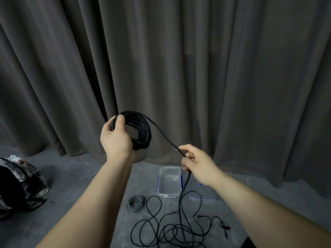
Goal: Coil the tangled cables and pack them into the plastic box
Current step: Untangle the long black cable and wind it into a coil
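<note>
My left hand (114, 138) grips a coil of thick black cable (141, 129), held up in front of the curtain. From the coil a free length of the same cable (165, 138) runs down to the right into my right hand (198, 163), which pinches it between thumb and fingers. Below that hand the cable hangs to the floor into a tangle of thinner black cables (172, 228). A clear plastic box (169, 181) with blue clips stands open on the floor. Its lid (202, 194) lies just to its right. A small grey coiled cable (135, 204) lies left of the box's near end.
A dark grey curtain (179, 59) hangs across the whole back. A black and patterned bag (19, 185) sits on the grey floor at the far left.
</note>
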